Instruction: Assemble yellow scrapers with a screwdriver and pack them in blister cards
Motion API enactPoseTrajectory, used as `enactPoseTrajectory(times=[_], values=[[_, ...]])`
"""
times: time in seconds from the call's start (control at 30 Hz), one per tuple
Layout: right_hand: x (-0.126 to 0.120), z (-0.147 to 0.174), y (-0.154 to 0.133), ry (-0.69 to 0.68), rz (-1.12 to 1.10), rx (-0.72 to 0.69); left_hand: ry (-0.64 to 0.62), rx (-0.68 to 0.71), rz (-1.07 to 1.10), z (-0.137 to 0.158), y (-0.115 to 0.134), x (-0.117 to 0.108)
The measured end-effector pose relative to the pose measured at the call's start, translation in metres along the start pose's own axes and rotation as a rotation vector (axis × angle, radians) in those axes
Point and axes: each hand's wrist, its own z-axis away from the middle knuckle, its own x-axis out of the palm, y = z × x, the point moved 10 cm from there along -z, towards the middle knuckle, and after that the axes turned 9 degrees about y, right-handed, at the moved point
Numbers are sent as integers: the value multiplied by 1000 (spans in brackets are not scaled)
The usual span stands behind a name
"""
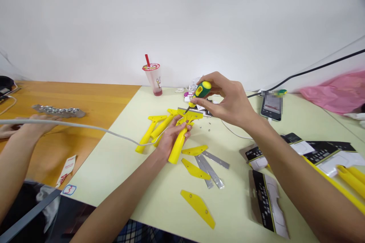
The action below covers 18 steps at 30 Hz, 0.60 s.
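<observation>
Right hand (228,97) tightly pinches a green screwdriver (202,89), its tip down at the yellow scraper (178,146), and left hand (169,136) hugs that scraper.

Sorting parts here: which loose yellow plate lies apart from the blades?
The lowest plate, nearest the table's front edge. The upper plate and middle plate each overlap the blades in this view.

I'm in what looks like an office or workroom: 2 adjoining desks (114,159), white wall (99,34), phone (272,107), cup (154,79), screwdriver (202,89).
</observation>
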Motion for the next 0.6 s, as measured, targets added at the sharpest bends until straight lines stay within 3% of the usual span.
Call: enactPoseTrajectory(times=[0.6], values=[[2,0,-3,1,-27,-44,26,-44,53,4,-4,3]])
